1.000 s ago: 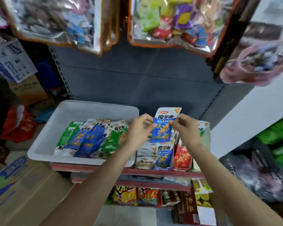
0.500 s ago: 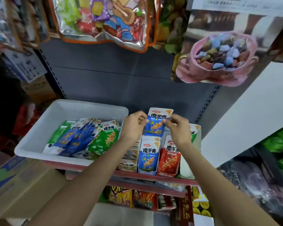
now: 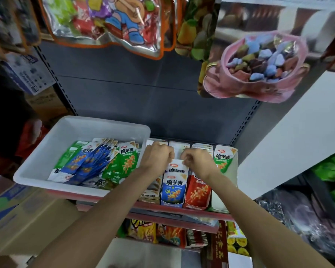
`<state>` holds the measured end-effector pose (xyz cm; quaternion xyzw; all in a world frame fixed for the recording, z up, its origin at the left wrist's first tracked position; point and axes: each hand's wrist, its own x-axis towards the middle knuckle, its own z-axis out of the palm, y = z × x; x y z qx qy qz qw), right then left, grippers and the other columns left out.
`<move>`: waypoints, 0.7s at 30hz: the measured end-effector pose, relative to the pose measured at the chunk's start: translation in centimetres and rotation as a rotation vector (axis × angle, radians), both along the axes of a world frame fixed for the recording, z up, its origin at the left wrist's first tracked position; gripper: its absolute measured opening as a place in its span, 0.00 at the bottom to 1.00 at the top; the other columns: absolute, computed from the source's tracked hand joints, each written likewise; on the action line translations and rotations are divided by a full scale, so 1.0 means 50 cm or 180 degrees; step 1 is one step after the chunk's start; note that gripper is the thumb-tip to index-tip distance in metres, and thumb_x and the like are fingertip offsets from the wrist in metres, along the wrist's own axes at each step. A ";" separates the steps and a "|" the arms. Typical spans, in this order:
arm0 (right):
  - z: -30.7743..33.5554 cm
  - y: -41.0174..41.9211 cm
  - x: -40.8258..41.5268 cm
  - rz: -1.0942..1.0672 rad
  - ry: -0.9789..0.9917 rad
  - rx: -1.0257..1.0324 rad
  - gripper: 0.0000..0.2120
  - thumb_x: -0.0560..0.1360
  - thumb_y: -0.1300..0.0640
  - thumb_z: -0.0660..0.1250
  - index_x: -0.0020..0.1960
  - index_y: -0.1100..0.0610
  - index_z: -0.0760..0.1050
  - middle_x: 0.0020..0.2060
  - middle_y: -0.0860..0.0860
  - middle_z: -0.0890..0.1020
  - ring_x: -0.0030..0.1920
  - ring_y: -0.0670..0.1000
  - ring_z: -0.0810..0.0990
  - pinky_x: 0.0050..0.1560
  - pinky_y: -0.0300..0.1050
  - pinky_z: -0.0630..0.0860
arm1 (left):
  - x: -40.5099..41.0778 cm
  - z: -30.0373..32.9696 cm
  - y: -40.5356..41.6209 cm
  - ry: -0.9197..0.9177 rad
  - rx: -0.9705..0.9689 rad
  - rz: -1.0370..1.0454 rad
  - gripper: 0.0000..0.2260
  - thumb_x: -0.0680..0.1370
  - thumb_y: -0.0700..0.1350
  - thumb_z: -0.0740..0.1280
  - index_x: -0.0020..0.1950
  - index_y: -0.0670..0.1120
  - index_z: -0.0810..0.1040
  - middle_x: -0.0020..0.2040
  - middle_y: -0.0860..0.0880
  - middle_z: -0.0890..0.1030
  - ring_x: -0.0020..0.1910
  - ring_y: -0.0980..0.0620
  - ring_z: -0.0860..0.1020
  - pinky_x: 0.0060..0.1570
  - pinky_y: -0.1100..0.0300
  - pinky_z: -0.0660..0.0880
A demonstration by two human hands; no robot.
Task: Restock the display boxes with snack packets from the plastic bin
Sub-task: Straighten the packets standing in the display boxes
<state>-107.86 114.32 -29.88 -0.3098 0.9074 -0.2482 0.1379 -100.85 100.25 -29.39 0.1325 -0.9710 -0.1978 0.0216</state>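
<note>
A white plastic bin [image 3: 70,136] stands on the shelf at the left, holding several blue and green snack packets [image 3: 97,161]. To its right stand display boxes: a blue one [image 3: 173,192], a red one [image 3: 198,194] and a green one [image 3: 223,161]. My left hand [image 3: 158,157] and my right hand [image 3: 198,161] sit close together above the blue box. Each pinches a top corner of a blue snack packet [image 3: 176,168], which is sunk most of the way into that box behind its front packet.
Hanging bags of sweets [image 3: 108,22] and a pink bag [image 3: 259,66] dangle above the shelf. Cardboard boxes [image 3: 17,213] stand at the lower left. A lower shelf [image 3: 168,235] holds more snacks. A white wall panel [image 3: 290,142] rises at the right.
Both hands have lowered the blue packet from above the boxes down into the blue display box. The view has tilted and shifted a little.
</note>
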 end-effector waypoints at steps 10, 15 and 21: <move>0.040 -0.091 0.050 0.0053 -0.0170 -0.0613 0.09 0.75 0.64 0.63 0.52 0.56 0.80 0.43 0.52 0.84 0.44 0.49 0.81 0.46 0.39 0.76 | 0.082 0.022 -0.096 0.0759 0.1307 0.0616 0.05 0.75 0.39 0.67 0.50 0.44 0.80 0.44 0.52 0.81 0.39 0.61 0.75 0.40 0.76 0.69; 0.044 -0.240 0.125 0.0465 -0.0327 -0.0718 0.11 0.76 0.65 0.62 0.54 0.59 0.79 0.48 0.54 0.83 0.47 0.50 0.80 0.49 0.35 0.73 | 0.172 0.014 -0.224 0.0804 0.1420 0.1167 0.07 0.77 0.37 0.63 0.50 0.40 0.80 0.45 0.49 0.80 0.44 0.51 0.77 0.42 0.68 0.72; -0.018 -0.449 0.211 0.0802 -0.0340 -0.0284 0.13 0.76 0.63 0.61 0.59 0.59 0.77 0.54 0.57 0.81 0.54 0.56 0.79 0.57 0.46 0.74 | 0.266 -0.038 -0.416 0.0082 0.1073 0.1576 0.10 0.79 0.39 0.62 0.58 0.38 0.78 0.55 0.41 0.80 0.56 0.42 0.77 0.52 0.60 0.70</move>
